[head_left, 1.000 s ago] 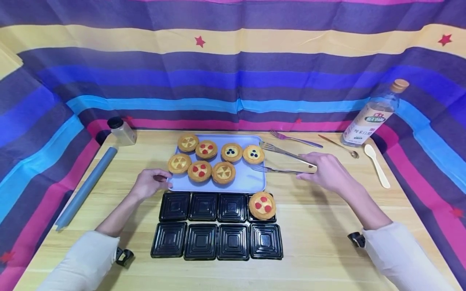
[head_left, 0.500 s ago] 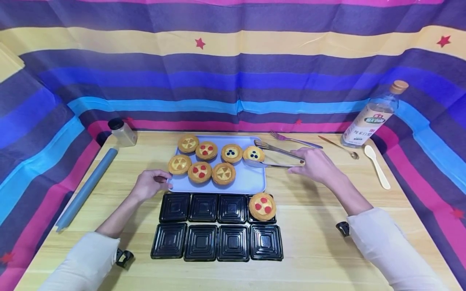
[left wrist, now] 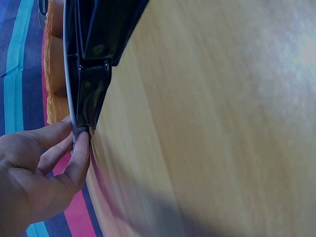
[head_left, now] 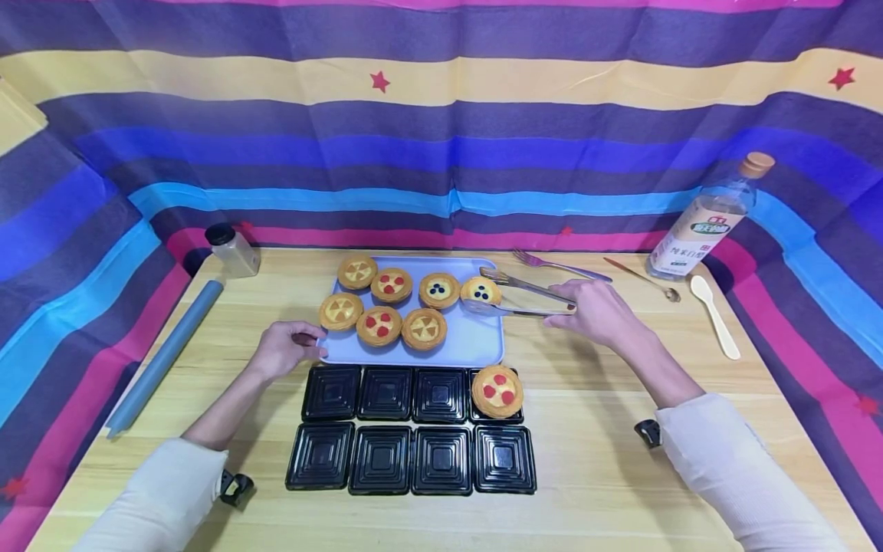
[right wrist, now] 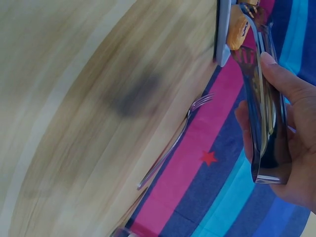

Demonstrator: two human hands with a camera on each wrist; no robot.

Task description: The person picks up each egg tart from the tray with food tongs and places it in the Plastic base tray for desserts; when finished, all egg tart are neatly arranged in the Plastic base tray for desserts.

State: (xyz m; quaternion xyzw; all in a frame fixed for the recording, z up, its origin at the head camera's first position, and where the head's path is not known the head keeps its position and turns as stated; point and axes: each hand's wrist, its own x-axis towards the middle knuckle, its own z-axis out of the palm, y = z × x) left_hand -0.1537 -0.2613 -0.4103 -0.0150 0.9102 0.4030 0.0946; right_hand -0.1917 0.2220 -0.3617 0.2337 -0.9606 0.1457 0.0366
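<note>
My right hand (head_left: pixel 595 310) grips a pair of metal tongs (right wrist: pixel 269 113). The tongs' two ends lie on either side of a blueberry-topped tart (head_left: pixel 480 289) at the right end of the pale blue tray (head_left: pixel 476 349). With thumb and fingers, my left hand (head_left: pixel 284 349) pinches the tray's front left corner, as the left wrist view also shows. Several other tarts stand on the tray: another blueberry one (head_left: pixel 438 290), strawberry-topped ones (head_left: pixel 378 326) and ones with wedge-shaped toppings (head_left: pixel 424 329). In front, one strawberry tart (head_left: pixel 497 392) sits on the back right black square holder (head_left: pixel 503 458) group.
Black square plastic trays (head_left: pixel 382 458) stand in two rows before the blue tray. Behind and right lie a fork (head_left: pixel 562 266), a thin spoon (head_left: pixel 645 277), a cream spoon (head_left: pixel 715 316) and a bottle (head_left: pixel 700 222). At left are a jar (head_left: pixel 233 251) and a grey roll (head_left: pixel 165 356).
My right hand has moved left with the tongs, whose ends have drawn closer together around the right blueberry tart. The left hand stays at the tray corner.
</note>
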